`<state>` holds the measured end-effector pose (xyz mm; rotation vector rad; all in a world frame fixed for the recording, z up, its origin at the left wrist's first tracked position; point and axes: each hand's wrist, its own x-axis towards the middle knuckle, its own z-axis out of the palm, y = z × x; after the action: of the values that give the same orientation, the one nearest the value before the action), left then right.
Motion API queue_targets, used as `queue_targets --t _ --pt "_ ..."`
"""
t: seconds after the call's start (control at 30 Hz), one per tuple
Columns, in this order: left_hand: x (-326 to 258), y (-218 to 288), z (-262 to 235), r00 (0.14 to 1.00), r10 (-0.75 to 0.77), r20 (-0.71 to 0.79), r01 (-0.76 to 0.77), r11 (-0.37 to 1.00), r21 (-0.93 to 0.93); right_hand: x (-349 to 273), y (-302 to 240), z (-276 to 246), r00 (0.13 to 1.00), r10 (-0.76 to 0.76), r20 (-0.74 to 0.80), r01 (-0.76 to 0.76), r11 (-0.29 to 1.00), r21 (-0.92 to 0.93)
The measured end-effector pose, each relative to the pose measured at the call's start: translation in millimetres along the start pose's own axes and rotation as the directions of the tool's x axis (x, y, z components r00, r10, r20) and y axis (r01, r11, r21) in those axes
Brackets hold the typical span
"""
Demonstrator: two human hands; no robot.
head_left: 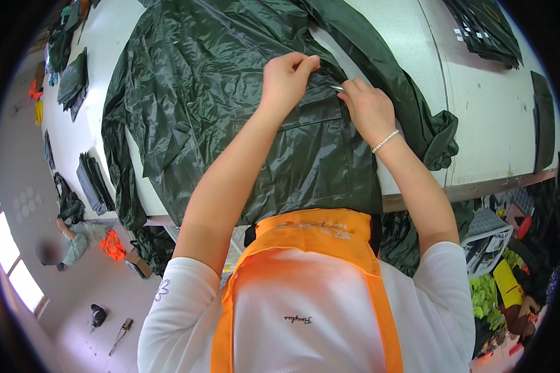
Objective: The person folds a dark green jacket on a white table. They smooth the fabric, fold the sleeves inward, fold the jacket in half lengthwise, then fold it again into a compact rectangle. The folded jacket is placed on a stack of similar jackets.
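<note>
A shiny dark green jacket (230, 93) lies spread over the white table, its sleeves reaching out to both sides. My left hand (286, 81) is closed in a pinch over the jacket's right side, at a fold of the fabric. Just to its right, my right hand (368, 109) is curled around a small silver pointed tool (338, 88), only the tip of which shows. This tip points at the fabric near my left fingertips. The rest of the tool is hidden in my palm.
Folded dark garments (484, 31) are stacked at the table's far right, with another dark folded piece (542, 121) nearer. More dark bundles (94, 183) lie along the left. A white crate (488, 239) stands below the right edge. A person (74, 242) is at the lower left.
</note>
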<state>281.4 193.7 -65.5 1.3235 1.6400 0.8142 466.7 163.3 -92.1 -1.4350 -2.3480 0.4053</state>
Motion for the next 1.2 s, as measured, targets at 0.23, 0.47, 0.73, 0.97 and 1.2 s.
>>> queue_targets --t 0.23,0.47,0.73,0.97,1.2 --pt "-195.9 -45.0 -94.8 0.974 -0.184 0.135 0.148 0.959 0.241 -14.0 -10.4 -24.7 0.995 0.062 0.082 -0.086 0.939 0.333" --pt "-386.6 -117.1 -126.4 0.656 -0.749 0.099 0.316 0.391 0.864 -13.0 2.9 13.7 0.944 -0.281 0.173 0.258 0.955 0.144" --pt "-302.9 -90.2 -108.0 0.796 -0.598 -0.099 0.526 0.599 0.604 104.1 31.3 37.0 0.891 0.145 0.431 -0.345 0.832 0.434" --pt "-260.4 -74.8 -98.5 0.962 -0.247 -0.117 0.272 0.813 0.515 104.3 30.4 39.1 0.822 0.178 0.541 -0.499 0.682 0.534" --pt "-149.1 -57.5 -66.3 0.939 0.325 -0.113 -0.157 0.696 0.701 86.0 24.8 33.4 0.9 0.185 0.395 -0.384 0.766 0.516"
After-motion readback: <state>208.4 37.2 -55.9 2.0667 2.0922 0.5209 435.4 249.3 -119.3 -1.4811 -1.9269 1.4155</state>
